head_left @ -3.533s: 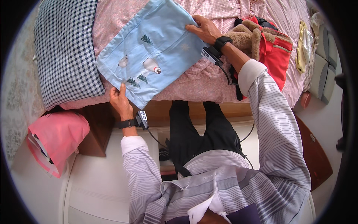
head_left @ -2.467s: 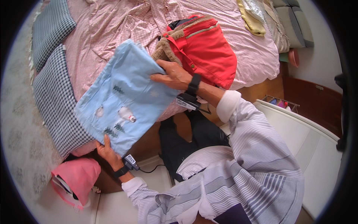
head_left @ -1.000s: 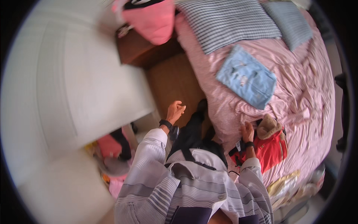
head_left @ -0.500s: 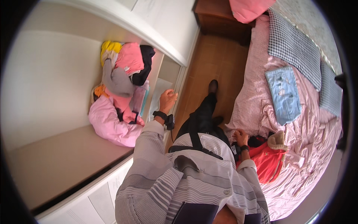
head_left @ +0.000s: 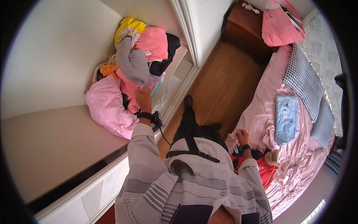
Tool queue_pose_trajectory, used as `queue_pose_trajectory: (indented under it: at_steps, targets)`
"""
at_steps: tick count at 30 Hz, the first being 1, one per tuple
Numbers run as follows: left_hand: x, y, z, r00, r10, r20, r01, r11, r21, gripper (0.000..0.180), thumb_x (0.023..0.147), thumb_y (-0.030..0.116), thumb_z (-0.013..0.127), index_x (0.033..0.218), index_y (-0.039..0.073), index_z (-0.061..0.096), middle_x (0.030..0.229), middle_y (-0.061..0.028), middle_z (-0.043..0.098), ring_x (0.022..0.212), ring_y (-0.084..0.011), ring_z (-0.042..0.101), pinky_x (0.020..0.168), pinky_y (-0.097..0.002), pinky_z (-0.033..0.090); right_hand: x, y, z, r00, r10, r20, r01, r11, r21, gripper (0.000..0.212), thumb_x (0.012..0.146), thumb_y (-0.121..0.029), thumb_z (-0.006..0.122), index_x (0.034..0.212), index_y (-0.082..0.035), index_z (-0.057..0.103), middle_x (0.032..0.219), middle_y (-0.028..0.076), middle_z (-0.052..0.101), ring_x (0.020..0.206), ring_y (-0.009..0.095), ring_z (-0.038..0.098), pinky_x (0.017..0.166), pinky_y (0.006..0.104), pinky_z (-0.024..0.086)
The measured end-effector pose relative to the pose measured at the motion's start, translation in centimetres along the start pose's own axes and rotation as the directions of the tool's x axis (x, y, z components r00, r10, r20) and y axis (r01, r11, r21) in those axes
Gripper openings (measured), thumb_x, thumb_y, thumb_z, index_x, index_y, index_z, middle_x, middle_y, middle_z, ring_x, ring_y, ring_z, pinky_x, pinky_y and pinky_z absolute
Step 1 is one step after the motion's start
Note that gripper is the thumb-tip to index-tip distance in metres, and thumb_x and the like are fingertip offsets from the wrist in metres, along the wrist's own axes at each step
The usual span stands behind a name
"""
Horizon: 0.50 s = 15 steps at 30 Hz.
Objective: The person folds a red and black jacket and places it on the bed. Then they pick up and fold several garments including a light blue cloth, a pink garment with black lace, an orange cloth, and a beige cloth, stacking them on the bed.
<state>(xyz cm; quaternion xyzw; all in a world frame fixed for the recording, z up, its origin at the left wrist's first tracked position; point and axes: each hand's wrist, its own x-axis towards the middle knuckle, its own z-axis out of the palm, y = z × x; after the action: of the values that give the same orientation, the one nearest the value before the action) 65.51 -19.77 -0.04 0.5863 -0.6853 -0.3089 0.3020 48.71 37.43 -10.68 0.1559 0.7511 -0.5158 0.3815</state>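
Observation:
My left hand (head_left: 143,100) reaches into a heap of clothes on the wardrobe shelf, fingers stretched out and partly blurred. It is beside a clear plastic bag (head_left: 151,83) and a coral-pink garment (head_left: 128,87); whether it touches them I cannot tell. Around it lie a puffy light pink garment (head_left: 108,106), a grey garment (head_left: 132,63), a pink folded one (head_left: 153,41), a black one (head_left: 167,56) and a yellow one (head_left: 130,26). My right hand (head_left: 242,137) hangs by the bed edge, fingers loosely bent and holding nothing visible, near a red jacket (head_left: 263,171) with a fleecy tan lining.
Folded light blue jeans (head_left: 286,119) lie on the pink bedsheet (head_left: 257,108), near checked pillows (head_left: 305,80). A pink bag (head_left: 281,26) and a brown bedside cabinet (head_left: 242,28) stand at the far end. Sliding-door tracks (head_left: 182,91) edge the wardrobe beside the wooden floor (head_left: 220,74).
My left hand has moved from beside the shelf leftward into the clothes heap. The view has shifted, bringing more of the pink bag into sight. My right hand stays by the bed.

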Motion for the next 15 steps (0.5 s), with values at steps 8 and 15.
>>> queue_pose_trajectory:
  at_steps: [8,15]
  targets:
    - [11.5,3.8,0.4,0.963,0.205,-0.174,-0.226,0.967,-0.113,0.072,0.068,0.018,0.087,0.126,-0.004,0.051,0.119,-0.0211,0.058,0.110,-0.0356,0.057,0.098,-0.0418,0.044,0.7,-9.2,14.7,0.989,-0.045,0.141,0.068,0.984,-0.164,0.024,0.095,-0.016,0.065,0.112,0.000,0.064,0.090,0.010,0.071,0.072,0.018,0.072,0.057,0.0282,0.058]
    - [14.0,3.2,0.6,0.978,0.147,-0.151,-0.173,0.968,-0.180,0.065,0.073,0.004,0.076,0.131,-0.002,0.049,0.119,-0.0206,0.058,0.116,-0.0373,0.055,0.101,-0.0427,0.042,3.1,-16.8,27.2,0.940,-0.109,0.322,0.183,0.961,-0.207,0.028,0.094,-0.019,0.064,0.113,0.002,0.064,0.091,0.012,0.071,0.077,0.018,0.072,0.062,0.0294,0.058]
